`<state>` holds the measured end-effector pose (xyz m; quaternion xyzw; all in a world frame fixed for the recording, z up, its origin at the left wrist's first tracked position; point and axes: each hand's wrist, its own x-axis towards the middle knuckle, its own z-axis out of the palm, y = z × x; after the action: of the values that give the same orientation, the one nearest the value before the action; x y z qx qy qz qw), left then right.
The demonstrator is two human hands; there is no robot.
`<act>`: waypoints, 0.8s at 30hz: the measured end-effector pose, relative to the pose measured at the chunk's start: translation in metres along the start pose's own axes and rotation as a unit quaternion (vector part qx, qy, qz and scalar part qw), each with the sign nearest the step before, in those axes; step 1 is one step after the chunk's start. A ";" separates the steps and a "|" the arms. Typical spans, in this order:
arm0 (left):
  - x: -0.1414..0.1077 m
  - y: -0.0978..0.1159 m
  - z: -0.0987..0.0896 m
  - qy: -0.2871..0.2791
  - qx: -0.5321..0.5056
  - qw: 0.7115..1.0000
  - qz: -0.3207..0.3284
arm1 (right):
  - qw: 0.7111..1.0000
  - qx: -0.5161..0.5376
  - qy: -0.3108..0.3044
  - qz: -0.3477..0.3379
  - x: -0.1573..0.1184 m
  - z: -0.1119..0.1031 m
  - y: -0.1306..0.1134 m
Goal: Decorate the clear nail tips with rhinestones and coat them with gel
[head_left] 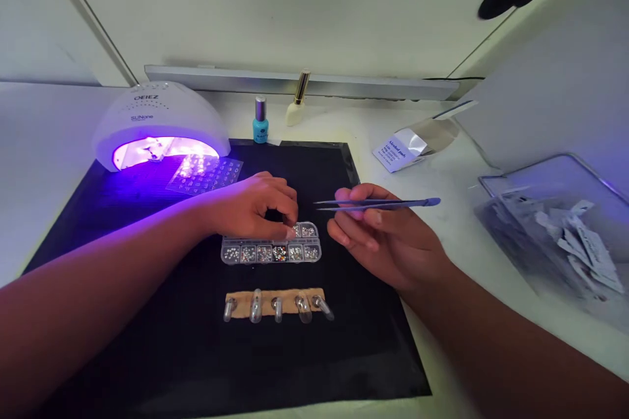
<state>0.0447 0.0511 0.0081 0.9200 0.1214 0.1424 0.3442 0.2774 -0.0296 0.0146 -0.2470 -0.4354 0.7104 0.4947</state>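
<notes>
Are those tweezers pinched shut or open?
Open: the tweezers, held in the right hand, show two separate tips with a visible gap between them.

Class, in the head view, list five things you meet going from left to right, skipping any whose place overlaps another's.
Glowing lamp, turquoise bottle, cream bottle, tweezers in the right hand, white packets.

I monitor one head-worn view: it faces forward and down over the black mat (pixel 363 353), near enough that the left hand (pixel 253 206) and right hand (pixel 393 239) sit mid-frame, pale panel (pixel 295 6) beyond.
</notes>
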 end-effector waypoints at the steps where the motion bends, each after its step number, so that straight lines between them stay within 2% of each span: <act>1: 0.000 0.000 0.000 -0.001 -0.002 1.000 0.000 | 1.000 0.000 0.008 -0.004 0.001 -0.001 0.000; 5: -0.001 -0.001 0.000 0.004 0.001 1.000 -0.004 | 0.999 -0.007 0.044 -0.029 0.000 -0.001 -0.002; 8: -0.003 -0.002 0.002 0.007 0.004 1.000 -0.006 | 0.997 -0.022 0.061 -0.052 -0.006 0.006 -0.010; 10: -0.003 -0.003 0.002 0.007 0.003 1.000 -0.004 | 0.996 -0.057 0.035 -0.051 -0.011 0.015 -0.018; 12: -0.003 -0.003 0.003 0.009 0.002 1.000 0.000 | 0.989 -0.138 -0.024 -0.042 -0.013 0.024 -0.026; 15: -0.002 -0.003 0.003 0.012 0.001 1.000 0.002 | 0.950 -0.295 -0.086 -0.059 -0.009 0.030 -0.031; 17: -0.002 -0.002 0.002 0.010 0.000 1.000 -0.002 | 0.915 -0.369 -0.120 -0.109 -0.004 0.026 -0.028; 19: -0.002 -0.002 0.002 0.007 -0.002 1.000 -0.006 | 0.880 -0.418 -0.144 -0.174 0.001 0.019 -0.020; 21: -0.001 -0.001 0.001 0.005 -0.004 1.000 -0.008 | 0.843 -0.466 -0.170 -0.209 0.003 0.013 -0.011; 24: -0.001 0.002 0.000 0.004 -0.008 1.000 -0.015 | 0.819 -0.493 -0.179 -0.234 0.005 0.008 0.000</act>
<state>0.0444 0.0497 0.0089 0.9149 0.1355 0.1418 0.3529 0.2691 -0.0284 0.0193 -0.2174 -0.8530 0.2953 0.3713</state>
